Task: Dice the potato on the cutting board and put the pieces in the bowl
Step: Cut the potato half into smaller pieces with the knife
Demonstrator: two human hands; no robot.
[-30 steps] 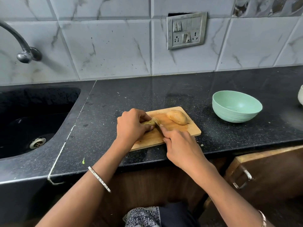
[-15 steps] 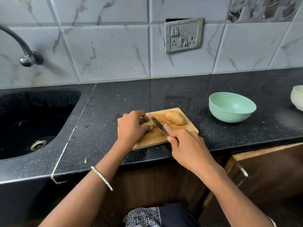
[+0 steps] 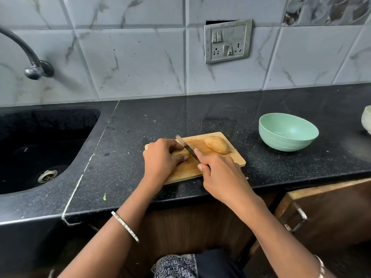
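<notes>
— What lies on the cutting board [image 3: 188, 170]?
— A potato half [image 3: 216, 145] at its far edge; the left hand [image 3: 160, 157] grips a second piece [image 3: 181, 153] at its left end.
— The right hand [image 3: 222, 177]?
— It clasps a knife [image 3: 186, 146], blade against that piece. The green bowl [image 3: 288, 135] stands right of the board.

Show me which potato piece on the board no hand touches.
The right piece, lying alone near the board's far corner; the left piece is held by the left hand.

Your left hand [image 3: 160, 159] hides most of the potato piece [image 3: 181, 152]; at three o'clock, the white bowl [image 3: 367, 119] is cut off.
</notes>
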